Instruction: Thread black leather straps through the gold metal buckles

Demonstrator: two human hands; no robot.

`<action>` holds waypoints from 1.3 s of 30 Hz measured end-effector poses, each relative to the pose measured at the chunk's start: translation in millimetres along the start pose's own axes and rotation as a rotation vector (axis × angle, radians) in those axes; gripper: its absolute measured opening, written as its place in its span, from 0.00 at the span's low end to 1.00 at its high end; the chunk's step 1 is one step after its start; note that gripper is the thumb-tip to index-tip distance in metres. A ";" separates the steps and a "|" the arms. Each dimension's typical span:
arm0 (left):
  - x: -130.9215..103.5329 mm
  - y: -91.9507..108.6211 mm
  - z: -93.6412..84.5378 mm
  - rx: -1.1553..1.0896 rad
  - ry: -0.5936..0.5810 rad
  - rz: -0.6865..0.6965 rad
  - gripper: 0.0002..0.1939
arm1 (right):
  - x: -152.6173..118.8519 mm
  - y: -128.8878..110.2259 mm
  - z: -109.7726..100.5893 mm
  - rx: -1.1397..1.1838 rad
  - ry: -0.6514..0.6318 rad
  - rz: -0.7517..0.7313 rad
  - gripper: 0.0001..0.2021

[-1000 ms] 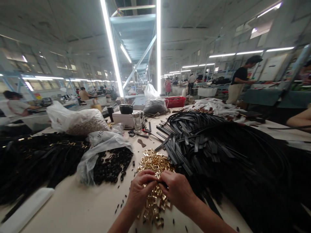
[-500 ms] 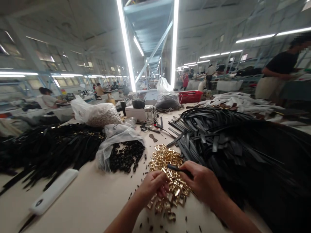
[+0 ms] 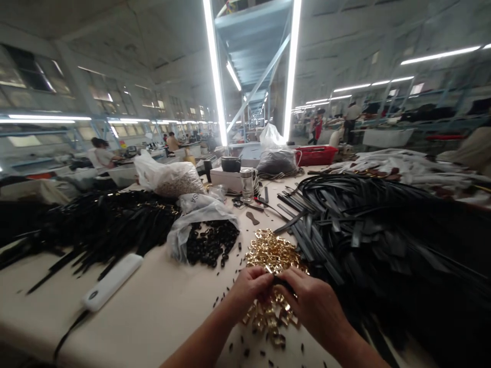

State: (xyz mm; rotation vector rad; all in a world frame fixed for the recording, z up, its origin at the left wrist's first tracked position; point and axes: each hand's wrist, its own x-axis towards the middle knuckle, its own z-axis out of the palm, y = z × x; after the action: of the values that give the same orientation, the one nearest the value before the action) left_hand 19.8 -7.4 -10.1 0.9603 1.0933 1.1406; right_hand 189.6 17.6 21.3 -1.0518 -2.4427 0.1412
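Note:
My right hand [image 3: 312, 294] is closed on a black strap [image 3: 286, 284], most of which its fingers hide. Close beside it, my left hand [image 3: 251, 289] has its fingers pinched together at the strap's end; whatever lies between them is too small to make out. Both hands are over a heap of gold metal buckles [image 3: 273, 250]. A large bundle of black straps [image 3: 345, 225] lies to the right. Left of the buckles, an open plastic bag [image 3: 179, 239] holds small black loops [image 3: 210, 243].
At the left lie more black straps [image 3: 115, 220] and a white corded device [image 3: 113, 282]. Farther back are a filled plastic bag [image 3: 172, 176], a glass jar [image 3: 247, 185], a dark bowl [image 3: 230, 164] and a red basket [image 3: 316, 155]. Small black pieces are scattered near the buckles.
My left hand has risen from the buckles and closed near the strap's end, meeting my right hand. The view has turned left, so the scene sits farther right.

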 end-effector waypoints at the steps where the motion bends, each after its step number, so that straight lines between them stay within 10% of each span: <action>1: -0.8 2.1 -2.5 0.029 -0.015 -0.014 0.18 | 0.1 0.9 1.2 -0.024 0.006 -0.014 0.08; 13: -1.7 65.4 -126.4 1.127 0.318 0.076 0.10 | 4.4 19.0 2.1 -0.073 0.084 -0.017 0.11; 21: 5.0 35.0 -114.2 1.330 0.283 0.124 0.07 | 2.7 13.0 9.8 -0.060 0.033 0.008 0.10; 34: 15.7 44.3 -108.3 1.454 0.364 0.150 0.05 | 2.8 14.1 13.7 0.068 0.023 0.080 0.07; 39: 22.1 32.6 -55.4 0.719 0.306 0.202 0.13 | 2.3 13.0 9.2 0.105 0.108 0.053 0.07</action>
State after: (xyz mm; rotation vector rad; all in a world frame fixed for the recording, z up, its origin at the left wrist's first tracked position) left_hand -39.4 21.9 6.2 1.5069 1.7486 1.0899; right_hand 192.5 29.1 10.5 -1.0503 -2.2868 0.2216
